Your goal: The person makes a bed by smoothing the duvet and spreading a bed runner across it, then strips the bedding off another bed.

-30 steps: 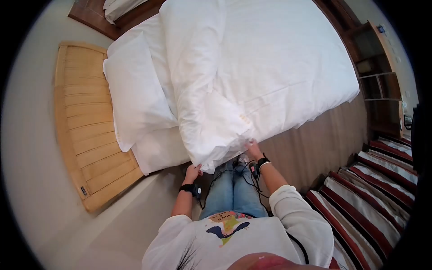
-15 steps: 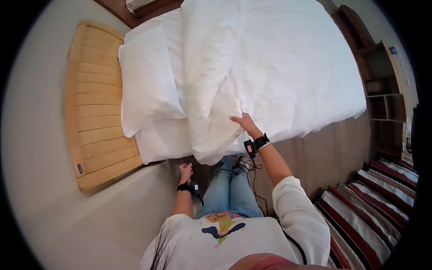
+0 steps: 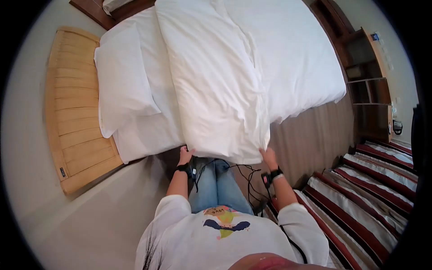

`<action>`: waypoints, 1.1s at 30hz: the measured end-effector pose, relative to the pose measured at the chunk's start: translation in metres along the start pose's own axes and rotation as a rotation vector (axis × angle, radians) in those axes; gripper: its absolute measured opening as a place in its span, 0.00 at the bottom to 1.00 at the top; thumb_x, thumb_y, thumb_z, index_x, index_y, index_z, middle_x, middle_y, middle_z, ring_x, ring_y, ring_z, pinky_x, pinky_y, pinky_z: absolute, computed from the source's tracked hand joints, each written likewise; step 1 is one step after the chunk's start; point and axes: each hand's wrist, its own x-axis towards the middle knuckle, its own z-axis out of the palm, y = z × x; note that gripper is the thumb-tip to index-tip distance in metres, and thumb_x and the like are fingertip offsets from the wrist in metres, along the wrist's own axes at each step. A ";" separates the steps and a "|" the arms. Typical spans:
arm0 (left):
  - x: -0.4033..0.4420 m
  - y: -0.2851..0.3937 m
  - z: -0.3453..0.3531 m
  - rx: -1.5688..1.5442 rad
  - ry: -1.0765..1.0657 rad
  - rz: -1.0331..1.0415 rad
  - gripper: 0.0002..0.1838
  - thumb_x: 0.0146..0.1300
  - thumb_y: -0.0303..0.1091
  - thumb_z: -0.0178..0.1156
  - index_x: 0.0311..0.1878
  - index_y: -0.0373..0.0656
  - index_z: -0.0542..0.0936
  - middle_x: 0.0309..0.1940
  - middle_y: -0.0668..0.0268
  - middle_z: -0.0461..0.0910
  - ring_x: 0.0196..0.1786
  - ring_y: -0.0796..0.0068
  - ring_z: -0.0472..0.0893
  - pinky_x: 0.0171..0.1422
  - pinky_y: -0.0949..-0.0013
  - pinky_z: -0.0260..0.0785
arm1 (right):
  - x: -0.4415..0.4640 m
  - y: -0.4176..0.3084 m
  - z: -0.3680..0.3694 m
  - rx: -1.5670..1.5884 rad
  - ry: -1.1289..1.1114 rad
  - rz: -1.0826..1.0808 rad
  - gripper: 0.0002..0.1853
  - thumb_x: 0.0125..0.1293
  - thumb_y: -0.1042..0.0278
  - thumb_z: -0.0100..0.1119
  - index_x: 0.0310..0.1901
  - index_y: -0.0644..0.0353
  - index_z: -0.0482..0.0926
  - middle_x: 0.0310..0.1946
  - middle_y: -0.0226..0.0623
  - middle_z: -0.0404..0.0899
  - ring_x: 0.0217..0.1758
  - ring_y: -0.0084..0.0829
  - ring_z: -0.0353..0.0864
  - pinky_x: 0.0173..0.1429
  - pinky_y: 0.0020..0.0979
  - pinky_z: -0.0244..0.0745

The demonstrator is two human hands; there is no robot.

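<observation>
A white duvet (image 3: 216, 90) lies folded back in a wide band across the bed, its near edge hanging toward me. My right hand (image 3: 269, 158) is closed on the near right corner of that band, pulling the cloth into a point. At the near left corner, my left hand (image 3: 185, 156) has its fingers curled against the duvet's edge, gripping it. To the left of the band shows the white bottom sheet (image 3: 157, 130), with a white pillow (image 3: 123, 81) on it near the headboard.
A slatted wooden headboard (image 3: 76, 112) stands at the left against the wall. Black cables (image 3: 247, 180) hang by my legs, linked to wrist devices. Striped curtains (image 3: 360, 193) are at the lower right, and dark wooden shelving (image 3: 369, 90) stands beyond the bed's foot.
My right hand has moved right and toward me, spreading the duvet's folded band wider and flatter. The left hand has risen from beside the bed to the duvet's edge.
</observation>
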 end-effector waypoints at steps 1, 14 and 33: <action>0.015 -0.014 0.010 -0.054 -0.031 -0.013 0.32 0.37 0.39 0.63 0.43 0.30 0.61 0.38 0.54 0.67 0.40 0.65 0.69 0.43 0.70 0.61 | 0.028 0.009 0.013 0.044 0.022 -0.100 0.20 0.47 0.57 0.50 0.32 0.70 0.71 0.28 0.54 0.71 0.35 0.49 0.69 0.38 0.37 0.64; 0.034 0.055 -0.031 -0.306 -0.281 -0.337 0.29 0.39 0.43 0.62 0.40 0.29 0.67 0.32 0.55 0.72 0.31 0.66 0.73 0.33 0.67 0.67 | 0.044 -0.195 -0.087 0.987 -0.141 -0.097 0.15 0.47 0.68 0.53 0.34 0.70 0.70 0.28 0.37 0.73 0.28 0.25 0.72 0.32 0.23 0.66; -0.047 0.066 -0.036 -0.504 -0.292 -0.260 0.23 0.49 0.40 0.55 0.45 0.34 0.65 0.36 0.59 0.71 0.38 0.71 0.71 0.39 0.70 0.64 | 0.037 0.051 0.012 0.980 0.290 0.297 0.17 0.50 0.68 0.52 0.40 0.70 0.68 0.32 0.33 0.71 0.32 0.24 0.70 0.36 0.24 0.64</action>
